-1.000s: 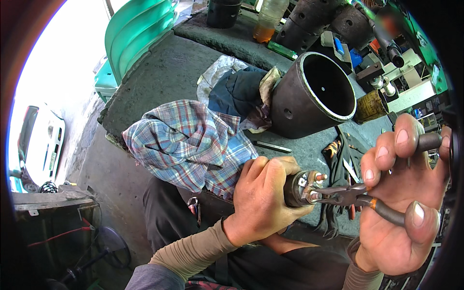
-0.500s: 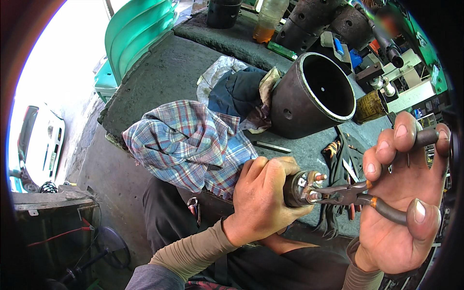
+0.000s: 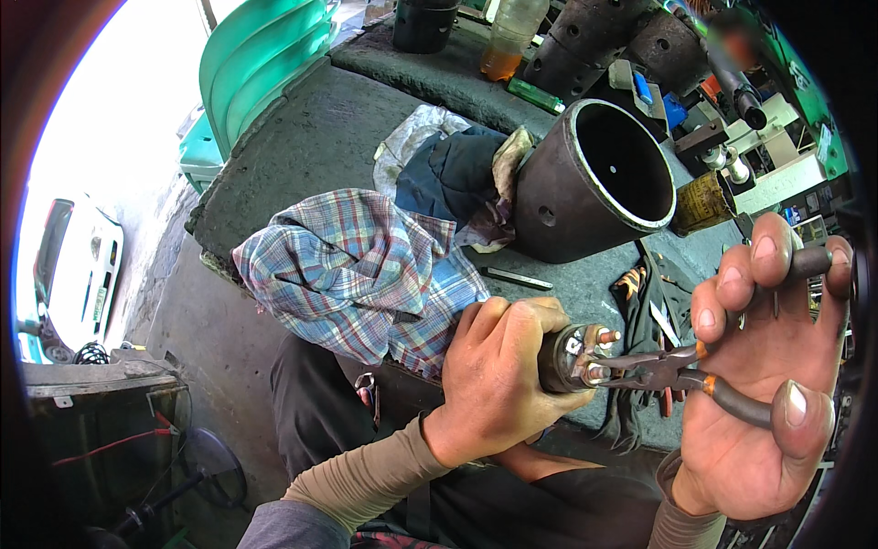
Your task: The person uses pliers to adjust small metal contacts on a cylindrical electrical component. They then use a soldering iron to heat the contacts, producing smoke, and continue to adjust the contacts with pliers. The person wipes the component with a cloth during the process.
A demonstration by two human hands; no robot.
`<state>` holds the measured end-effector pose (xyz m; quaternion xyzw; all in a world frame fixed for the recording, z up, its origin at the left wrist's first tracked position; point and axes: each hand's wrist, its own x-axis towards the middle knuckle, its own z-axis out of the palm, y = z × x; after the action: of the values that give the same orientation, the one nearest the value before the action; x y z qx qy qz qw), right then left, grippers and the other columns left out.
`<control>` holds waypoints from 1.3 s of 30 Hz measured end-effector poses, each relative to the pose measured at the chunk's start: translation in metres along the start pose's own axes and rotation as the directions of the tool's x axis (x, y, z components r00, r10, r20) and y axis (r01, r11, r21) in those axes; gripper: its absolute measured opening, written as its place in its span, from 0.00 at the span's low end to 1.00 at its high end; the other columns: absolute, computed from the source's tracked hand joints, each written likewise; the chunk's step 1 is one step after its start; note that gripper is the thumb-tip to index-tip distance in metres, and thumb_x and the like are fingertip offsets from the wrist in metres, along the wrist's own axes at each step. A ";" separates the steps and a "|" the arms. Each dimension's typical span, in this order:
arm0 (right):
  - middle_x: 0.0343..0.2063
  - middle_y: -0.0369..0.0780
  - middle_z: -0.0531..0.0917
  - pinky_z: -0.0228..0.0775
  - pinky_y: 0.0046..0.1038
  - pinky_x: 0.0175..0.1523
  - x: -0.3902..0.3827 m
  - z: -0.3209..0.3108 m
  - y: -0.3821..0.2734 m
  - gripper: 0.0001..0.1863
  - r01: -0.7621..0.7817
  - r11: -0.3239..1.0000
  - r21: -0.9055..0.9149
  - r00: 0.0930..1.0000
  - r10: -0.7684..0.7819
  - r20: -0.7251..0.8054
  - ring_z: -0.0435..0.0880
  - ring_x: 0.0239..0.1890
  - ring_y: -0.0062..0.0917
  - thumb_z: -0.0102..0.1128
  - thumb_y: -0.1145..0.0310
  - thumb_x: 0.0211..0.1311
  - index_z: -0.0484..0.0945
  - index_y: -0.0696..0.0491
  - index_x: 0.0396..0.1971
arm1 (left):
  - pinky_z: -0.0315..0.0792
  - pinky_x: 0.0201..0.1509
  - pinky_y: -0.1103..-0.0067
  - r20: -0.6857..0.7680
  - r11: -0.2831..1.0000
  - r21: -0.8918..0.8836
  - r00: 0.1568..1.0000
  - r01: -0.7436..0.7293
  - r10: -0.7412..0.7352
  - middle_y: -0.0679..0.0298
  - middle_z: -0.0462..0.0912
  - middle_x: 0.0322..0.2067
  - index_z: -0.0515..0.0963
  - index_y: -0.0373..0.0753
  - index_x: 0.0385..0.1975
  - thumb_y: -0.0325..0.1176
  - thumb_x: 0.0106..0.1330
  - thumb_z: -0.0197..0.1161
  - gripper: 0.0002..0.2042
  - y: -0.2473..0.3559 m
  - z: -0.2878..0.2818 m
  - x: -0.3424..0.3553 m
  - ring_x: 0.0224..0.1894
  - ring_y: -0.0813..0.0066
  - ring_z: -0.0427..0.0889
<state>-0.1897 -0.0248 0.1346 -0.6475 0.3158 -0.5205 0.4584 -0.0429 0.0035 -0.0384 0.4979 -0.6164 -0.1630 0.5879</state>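
My left hand (image 3: 498, 366) is wrapped round a starter solenoid (image 3: 559, 359), a dark metal cylinder whose end with threaded copper-coloured studs points right. In my right hand (image 3: 754, 389) is a pair of long-nose pliers (image 3: 658, 371) with dark grips marked orange. One handle lies against the fingers and the other by the thumb, with the handles spread wide. The pliers' jaws meet the lower stud at the solenoid's end; exactly how they grip is too small to tell. Below my left hand are my dark-clothed legs.
A plaid cloth (image 3: 357, 274) lies on the grey bench (image 3: 302, 137), beside a dark rag (image 3: 448, 174). A large open metal cylinder (image 3: 567, 201) stands tilted behind my hands. Near it are a flat metal bar (image 3: 517, 278), a rusty can (image 3: 702, 206) and a bottle (image 3: 512, 41). Green chairs (image 3: 261, 73) stand far left.
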 end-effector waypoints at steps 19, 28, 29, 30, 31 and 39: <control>0.52 0.43 0.66 0.67 0.29 0.52 0.003 0.000 0.008 0.46 0.082 0.996 -0.026 0.994 -0.080 0.077 0.68 0.49 0.27 0.64 0.57 0.61 0.60 0.57 0.78 | 0.79 0.51 0.67 -0.026 1.000 -0.005 1.000 -0.010 0.010 0.60 0.89 0.45 0.78 0.39 0.48 0.30 0.31 0.89 0.37 0.001 0.002 0.001 0.44 0.58 0.85; 0.47 0.40 0.68 0.68 0.26 0.46 0.009 -0.002 0.016 0.40 0.163 0.986 -0.028 0.973 -0.156 0.170 0.70 0.45 0.24 0.59 0.63 0.62 0.62 0.60 0.73 | 0.81 0.51 0.68 -0.068 0.999 -0.012 0.997 -0.030 0.029 0.59 0.90 0.45 0.78 0.39 0.48 0.29 0.30 0.90 0.38 -0.001 0.003 -0.001 0.44 0.59 0.86; 0.47 0.40 0.68 0.68 0.26 0.45 0.010 -0.002 0.017 0.38 0.160 0.987 -0.021 0.973 -0.154 0.173 0.70 0.44 0.23 0.59 0.63 0.62 0.62 0.60 0.72 | 0.81 0.50 0.68 -0.066 0.999 -0.014 0.997 -0.030 0.029 0.59 0.90 0.45 0.78 0.39 0.48 0.29 0.30 0.90 0.38 -0.001 0.003 -0.001 0.44 0.59 0.86; 0.46 0.40 0.68 0.68 0.26 0.45 0.010 -0.003 0.016 0.37 0.157 0.987 -0.017 0.973 -0.152 0.175 0.70 0.44 0.23 0.58 0.64 0.63 0.62 0.60 0.71 | 0.81 0.50 0.68 -0.063 0.999 -0.020 0.998 -0.030 0.029 0.59 0.90 0.45 0.78 0.39 0.48 0.29 0.30 0.91 0.38 -0.001 0.003 -0.001 0.44 0.59 0.86; 0.46 0.39 0.68 0.68 0.26 0.44 0.010 -0.004 0.015 0.35 0.152 0.988 -0.012 0.974 -0.148 0.170 0.70 0.43 0.23 0.58 0.64 0.63 0.63 0.59 0.69 | 0.81 0.50 0.68 -0.058 0.999 -0.021 0.998 -0.030 0.029 0.59 0.90 0.45 0.79 0.39 0.49 0.29 0.30 0.91 0.38 -0.001 0.003 -0.001 0.44 0.59 0.86; 0.43 0.39 0.69 0.68 0.25 0.41 0.011 0.001 0.011 0.28 0.109 0.994 -0.004 0.983 -0.107 0.150 0.72 0.40 0.22 0.58 0.65 0.65 0.62 0.57 0.62 | 0.83 0.48 0.68 -0.058 0.999 -0.022 0.997 -0.045 0.044 0.58 0.90 0.45 0.79 0.38 0.49 0.30 0.29 0.91 0.39 -0.001 0.001 0.000 0.42 0.58 0.87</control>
<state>-0.1848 -0.0389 0.1286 -0.7036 0.2480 -0.4927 0.4480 -0.0436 0.0027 -0.0390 0.4817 -0.6083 -0.1427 0.6145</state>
